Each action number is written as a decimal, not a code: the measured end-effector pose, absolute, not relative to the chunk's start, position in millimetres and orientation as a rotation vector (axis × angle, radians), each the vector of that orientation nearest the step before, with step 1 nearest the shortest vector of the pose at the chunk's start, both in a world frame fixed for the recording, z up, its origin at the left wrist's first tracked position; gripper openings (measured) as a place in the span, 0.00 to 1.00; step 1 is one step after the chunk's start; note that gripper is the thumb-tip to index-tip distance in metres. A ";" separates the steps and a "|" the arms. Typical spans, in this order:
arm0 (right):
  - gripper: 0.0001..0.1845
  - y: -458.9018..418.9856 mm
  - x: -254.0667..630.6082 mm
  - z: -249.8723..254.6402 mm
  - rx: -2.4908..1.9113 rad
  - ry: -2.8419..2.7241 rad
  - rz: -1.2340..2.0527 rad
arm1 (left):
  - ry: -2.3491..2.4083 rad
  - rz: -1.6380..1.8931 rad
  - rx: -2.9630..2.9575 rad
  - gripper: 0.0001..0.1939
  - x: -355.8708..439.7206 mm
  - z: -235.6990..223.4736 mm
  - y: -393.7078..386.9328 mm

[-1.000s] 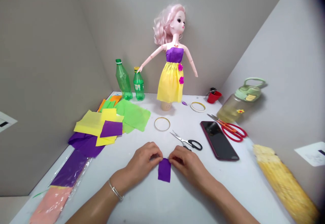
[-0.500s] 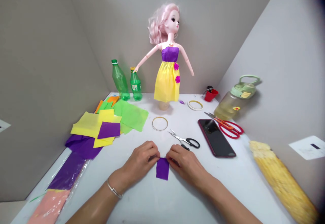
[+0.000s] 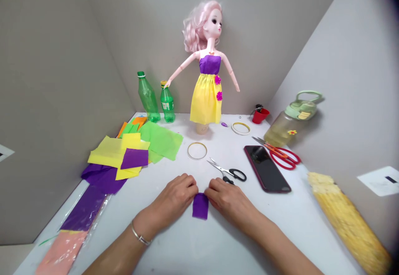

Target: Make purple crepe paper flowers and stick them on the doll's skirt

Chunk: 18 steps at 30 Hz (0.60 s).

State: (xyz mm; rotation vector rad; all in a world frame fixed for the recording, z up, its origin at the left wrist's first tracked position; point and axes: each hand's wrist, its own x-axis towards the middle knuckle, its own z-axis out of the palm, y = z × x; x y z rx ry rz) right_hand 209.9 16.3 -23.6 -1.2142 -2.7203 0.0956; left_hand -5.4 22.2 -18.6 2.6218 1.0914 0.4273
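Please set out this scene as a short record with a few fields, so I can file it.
Left hand: pinches the top left corner of a purple crepe paper piece
Right hand: pinches its top right corner
Nearest: black-handled scissors, a thin hoop
Rest: a doll in a purple and yellow paper dress, red-handled scissors, a smartphone, two green plastic bottles, yellow paper sheets

We see a white tabletop (image 3: 205, 241) carrying a small purple paper piece (image 3: 200, 206), two thin rings (image 3: 197, 151), black-handled scissors (image 3: 232, 174), red-handled scissors (image 3: 282, 156), a dark smartphone (image 3: 266, 169), overlapping sheets of yellow crepe paper (image 3: 107, 152), green crepe paper (image 3: 162, 140) and purple crepe paper (image 3: 101, 179), and a clear plastic sleeve of folded paper (image 3: 84, 208).
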 end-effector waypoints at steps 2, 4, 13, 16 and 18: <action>0.09 14.9 211.4 -21.9 -1.210 -2.736 0.088 | 1.094 0.443 2.575 0.10 -5.8 -17.2 22.1; 0.08 13.3 212.1 -20.0 -1.199 -2.750 0.076 | 1.118 0.493 2.488 0.09 -5.5 -17.3 22.8; 0.09 11.5 211.0 -23.3 -1.195 -2.753 0.038 | 1.360 0.630 2.268 0.08 11.6 -35.6 29.0; 0.10 12.0 210.7 -22.1 -1.190 -2.750 0.065 | 1.390 0.642 2.222 0.08 12.5 -38.1 28.2; 0.10 12.0 210.4 -18.2 -1.210 -2.759 0.098 | 1.409 0.648 2.188 0.07 10.5 -37.8 27.9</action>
